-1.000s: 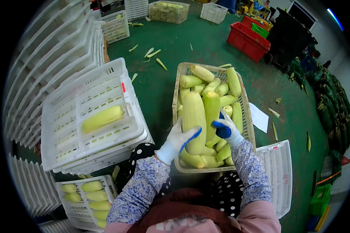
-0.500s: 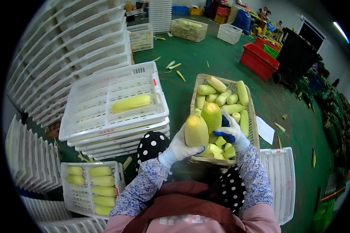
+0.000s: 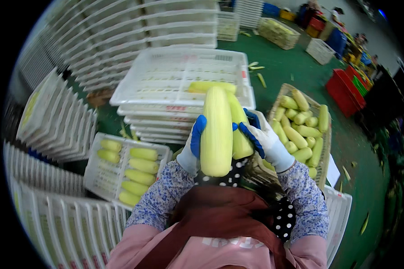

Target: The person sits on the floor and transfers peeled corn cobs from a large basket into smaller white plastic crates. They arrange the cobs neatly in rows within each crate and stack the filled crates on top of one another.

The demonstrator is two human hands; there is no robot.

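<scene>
My left hand, in a white glove with blue fingertips, grips a long pale yellow-green gourd held upright in front of my chest. My right hand, gloved the same way, holds a second gourd right beside and partly behind the first. Both are raised above a stack of white plastic trays; the top tray holds one gourd. To my right stands a woven basket with several gourds in it.
A white tray at my lower left holds several gourds in rows. Stacks of white trays stand at the left, back and lower left. Red crates and other baskets sit on the green floor at the back right, with scraps scattered about.
Both hands lifted the two gourds out of the basket and swung them left, over the tray stack. My view turned left as well.
</scene>
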